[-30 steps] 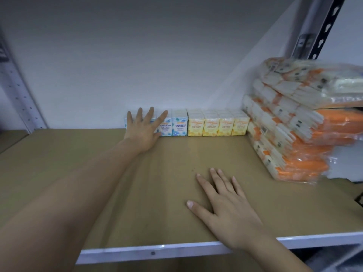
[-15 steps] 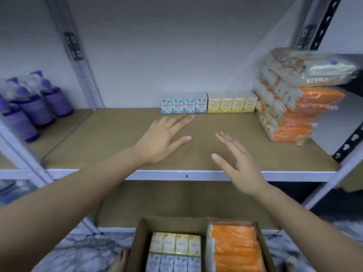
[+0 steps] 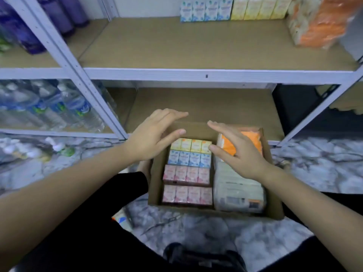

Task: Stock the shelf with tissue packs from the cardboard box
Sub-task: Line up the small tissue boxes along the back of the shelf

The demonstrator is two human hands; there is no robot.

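Cardboard box (image 3: 155, 185) rim, hands (image 3: 196, 142) spread above

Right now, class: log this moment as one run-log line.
phase: reaching into cardboard box | left hand: open, empty | right hand: open, empty | nearest: yellow tissue packs | shelf: partly stocked

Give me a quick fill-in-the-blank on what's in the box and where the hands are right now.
1. Both hands, left hand and right hand, hover over the ____, holding nothing.
2. In the box, the two nearest rows of small packs are ____.
3. The yellow row lies next to the ____ row.
4. On the shelf, blue packs stand left of the ____ packs.

Missing words: box; pink; blue; yellow
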